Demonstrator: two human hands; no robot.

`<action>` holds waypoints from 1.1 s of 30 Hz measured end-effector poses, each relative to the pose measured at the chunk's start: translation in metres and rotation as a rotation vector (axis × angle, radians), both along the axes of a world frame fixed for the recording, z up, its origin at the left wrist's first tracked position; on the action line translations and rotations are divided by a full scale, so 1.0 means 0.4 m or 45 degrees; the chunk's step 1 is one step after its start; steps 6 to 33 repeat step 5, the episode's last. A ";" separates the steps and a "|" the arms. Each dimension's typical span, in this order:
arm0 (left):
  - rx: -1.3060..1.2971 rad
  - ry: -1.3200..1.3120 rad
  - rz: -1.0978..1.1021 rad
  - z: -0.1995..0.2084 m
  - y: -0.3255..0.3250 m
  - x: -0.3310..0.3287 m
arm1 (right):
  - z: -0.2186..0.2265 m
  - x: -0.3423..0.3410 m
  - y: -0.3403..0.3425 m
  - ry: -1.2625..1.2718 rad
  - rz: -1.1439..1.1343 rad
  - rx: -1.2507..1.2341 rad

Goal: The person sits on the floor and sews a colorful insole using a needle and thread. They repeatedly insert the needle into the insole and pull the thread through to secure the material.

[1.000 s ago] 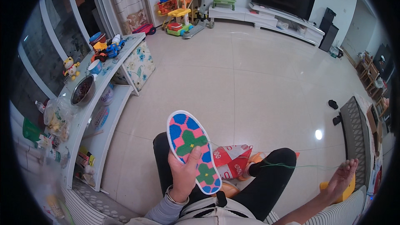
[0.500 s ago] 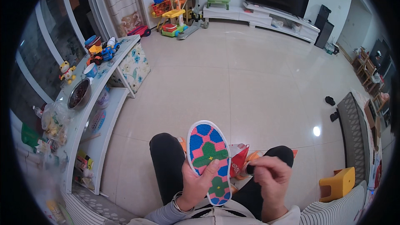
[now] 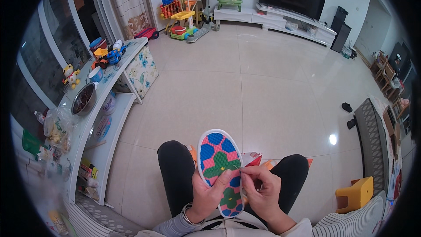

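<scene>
An embroidered insole (image 3: 213,163) with a white rim and a blue, pink and green pattern is held above my lap, its toe end pointing away from me. My left hand (image 3: 208,194) grips its left side, thumb lying across the stitched face. At the insole's right edge, my right hand (image 3: 262,189) pinches thumb and forefinger together. A thin needle (image 3: 237,166) reaches from those fingertips onto the green and pink stitches. A dark band circles one of the right fingers. Behind the insole, a red and white bag (image 3: 251,158) shows in part.
At the left stands a white shelf unit (image 3: 115,80) with toys, a steel bowl (image 3: 83,99) and plastic bags on it. A yellow stool (image 3: 356,194) is at the right, near the sofa. Dark slippers (image 3: 347,106) lie on the tiled floor. A television stands at the back.
My right hand has moved left and away from me to the insole's edge, bringing the needle onto its face. The left hand and the insole have barely shifted.
</scene>
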State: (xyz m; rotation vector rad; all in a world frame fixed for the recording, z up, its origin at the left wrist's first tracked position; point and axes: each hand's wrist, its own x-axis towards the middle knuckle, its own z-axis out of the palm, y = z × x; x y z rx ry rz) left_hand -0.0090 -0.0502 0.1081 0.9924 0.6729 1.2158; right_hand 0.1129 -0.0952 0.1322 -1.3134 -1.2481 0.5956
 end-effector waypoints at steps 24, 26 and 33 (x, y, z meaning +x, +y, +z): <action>0.014 0.013 0.006 -0.006 0.001 -0.001 | 0.002 -0.004 0.002 -0.001 0.001 -0.008; 0.014 0.013 0.006 -0.006 0.001 -0.001 | 0.002 -0.004 0.002 -0.001 0.001 -0.008; 0.014 0.013 0.006 -0.006 0.001 -0.001 | 0.002 -0.004 0.002 -0.001 0.001 -0.008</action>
